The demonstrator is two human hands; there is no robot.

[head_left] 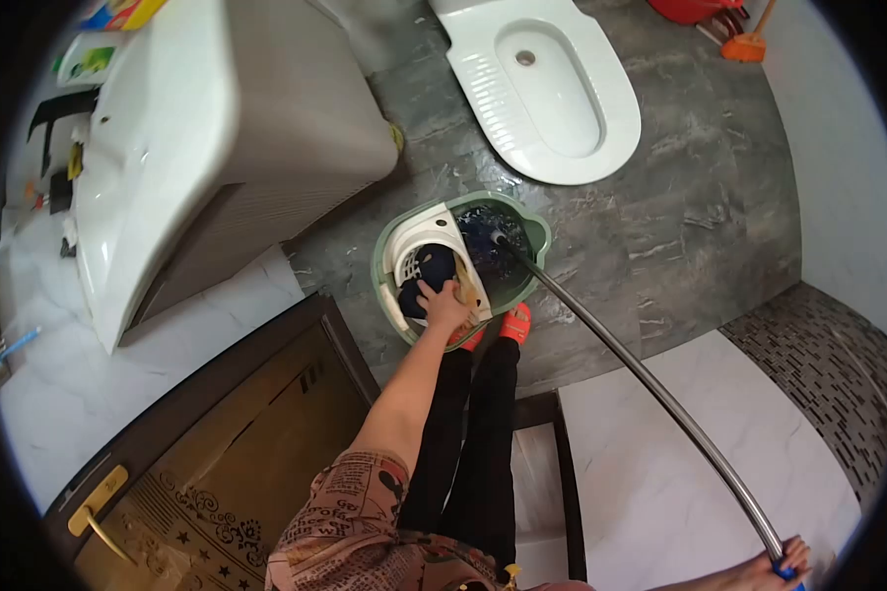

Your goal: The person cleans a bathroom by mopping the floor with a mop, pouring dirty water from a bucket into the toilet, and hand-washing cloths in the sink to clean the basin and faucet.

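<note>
A green mop bucket (378, 258) stands on the floor by my feet, with a white wringer basket (407, 231) across its left half. Inside the basket lies a dark blue, rounded bundle (436, 262), perhaps cloth. My left hand (444, 306) reaches down into the basket, its fingers around part of that bundle; their undersides are hidden. At the lower right, my right hand (784, 568) is closed round the blue end of a long metal mop handle (650, 379). The handle slants down into the bucket's right half, where dark water (483, 231) hides most of the mop head.
A white squat toilet (586, 89) is set into the grey tiled floor beyond the bucket. A washbasin (168, 128) stands at left, above a brown door (237, 433) with a brass handle. An orange brush (744, 47) rests at the far right. Orange slippers (515, 323) are beside the bucket.
</note>
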